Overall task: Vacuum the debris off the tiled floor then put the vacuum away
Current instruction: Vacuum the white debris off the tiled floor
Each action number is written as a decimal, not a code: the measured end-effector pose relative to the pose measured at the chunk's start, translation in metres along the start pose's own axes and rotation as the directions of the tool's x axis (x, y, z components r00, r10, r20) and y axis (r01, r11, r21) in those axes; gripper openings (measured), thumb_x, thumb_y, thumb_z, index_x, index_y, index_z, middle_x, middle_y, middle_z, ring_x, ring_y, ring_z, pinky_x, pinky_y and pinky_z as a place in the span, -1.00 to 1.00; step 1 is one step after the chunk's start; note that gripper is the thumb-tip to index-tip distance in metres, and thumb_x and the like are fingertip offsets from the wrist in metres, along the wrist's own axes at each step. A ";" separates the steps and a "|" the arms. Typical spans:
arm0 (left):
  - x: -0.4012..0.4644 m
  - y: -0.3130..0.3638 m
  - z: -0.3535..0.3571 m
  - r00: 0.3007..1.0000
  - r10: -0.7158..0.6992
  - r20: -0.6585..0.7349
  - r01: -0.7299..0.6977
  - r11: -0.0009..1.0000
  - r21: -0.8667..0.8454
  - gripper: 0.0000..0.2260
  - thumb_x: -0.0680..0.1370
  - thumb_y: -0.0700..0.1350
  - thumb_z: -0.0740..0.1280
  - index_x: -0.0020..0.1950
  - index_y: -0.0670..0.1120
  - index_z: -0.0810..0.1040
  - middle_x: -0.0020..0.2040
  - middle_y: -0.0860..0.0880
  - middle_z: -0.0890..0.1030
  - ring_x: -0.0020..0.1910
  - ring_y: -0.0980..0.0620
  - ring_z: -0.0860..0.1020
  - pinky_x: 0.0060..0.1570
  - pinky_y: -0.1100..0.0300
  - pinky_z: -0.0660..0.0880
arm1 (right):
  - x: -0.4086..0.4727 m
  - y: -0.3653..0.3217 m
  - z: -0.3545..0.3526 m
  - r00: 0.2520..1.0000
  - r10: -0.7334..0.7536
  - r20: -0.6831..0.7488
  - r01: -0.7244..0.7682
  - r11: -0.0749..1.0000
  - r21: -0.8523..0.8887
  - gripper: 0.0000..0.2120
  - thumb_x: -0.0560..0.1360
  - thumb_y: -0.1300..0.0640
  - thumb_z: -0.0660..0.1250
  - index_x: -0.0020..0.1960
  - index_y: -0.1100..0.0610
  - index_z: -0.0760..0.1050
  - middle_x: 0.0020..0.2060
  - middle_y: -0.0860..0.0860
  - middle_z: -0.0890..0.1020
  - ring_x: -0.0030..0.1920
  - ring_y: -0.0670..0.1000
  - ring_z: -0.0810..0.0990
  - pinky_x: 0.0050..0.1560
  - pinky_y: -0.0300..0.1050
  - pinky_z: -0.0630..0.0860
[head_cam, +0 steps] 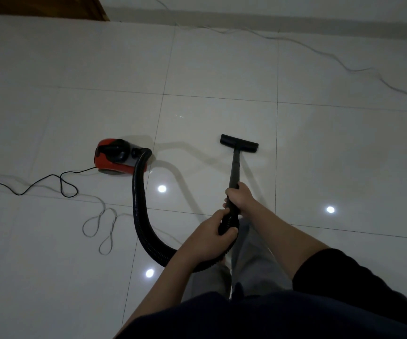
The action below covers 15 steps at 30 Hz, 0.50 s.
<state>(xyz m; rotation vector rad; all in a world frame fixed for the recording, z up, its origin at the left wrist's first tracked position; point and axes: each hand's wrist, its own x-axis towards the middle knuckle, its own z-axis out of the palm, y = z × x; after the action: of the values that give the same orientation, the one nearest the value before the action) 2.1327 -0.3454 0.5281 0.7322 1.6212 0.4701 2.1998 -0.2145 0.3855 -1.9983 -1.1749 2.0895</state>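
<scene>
Both hands grip black vacuum wand (234, 170).
R hand (240, 195) wraps tube; L hand (212, 234) curls round ribbed black hose (140, 216). Floor nozzle (239, 143) far, red canister vac (118, 156) left.

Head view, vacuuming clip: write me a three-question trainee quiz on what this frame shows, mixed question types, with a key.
1. True or false: the red canister stands on the floor to the right of the floor nozzle.
2. Which hand grips the wand farther from the body? A) left hand B) right hand
3. Fill in: the black power cord runs from the canister toward the ____ edge of the picture.

Key: 1 false, the canister is left of the nozzle; 2 B, the left hand holds the hose end; 3 left.
</scene>
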 end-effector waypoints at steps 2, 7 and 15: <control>0.003 0.000 -0.001 1.000 0.001 0.000 -0.001 1.000 -0.005 -0.52 0.60 -0.02 0.23 0.51 0.05 0.21 0.01 0.00 0.58 -0.37 0.08 0.56 -0.12 -0.02 0.60 | 0.002 -0.001 0.000 1.000 -0.004 -0.002 0.004 1.000 0.015 -0.86 0.55 0.35 0.17 0.10 0.22 0.33 -0.31 0.16 0.46 -0.40 0.09 0.48 -0.35 -0.04 0.51; 0.012 0.007 -0.005 1.000 0.001 0.011 -0.001 1.000 -0.020 -0.54 0.60 -0.04 0.22 0.50 0.04 0.22 -0.07 0.07 0.56 -0.43 0.05 0.57 -0.17 -0.02 0.62 | 0.008 -0.011 -0.003 1.000 -0.010 0.003 0.010 1.000 0.011 -0.86 0.55 0.35 0.17 0.08 0.21 0.32 -0.32 0.15 0.45 -0.40 0.08 0.48 -0.32 -0.03 0.52; 0.035 0.038 -0.010 1.000 -0.002 0.000 0.002 0.998 -0.066 -0.57 0.60 -0.06 0.23 0.47 0.06 0.26 -0.09 0.03 0.58 -0.42 -0.01 0.57 -0.24 -0.06 0.62 | 0.026 -0.038 -0.019 1.000 -0.025 -0.004 0.026 0.999 0.041 -0.83 0.56 0.33 0.18 0.14 0.21 0.31 -0.28 0.17 0.47 -0.39 0.09 0.50 -0.31 -0.01 0.53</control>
<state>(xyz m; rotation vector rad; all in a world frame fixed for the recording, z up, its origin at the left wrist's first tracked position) 2.1285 -0.2935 0.5300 0.6806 1.5991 0.5198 2.1939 -0.1655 0.3853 -1.9585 -1.1411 2.0793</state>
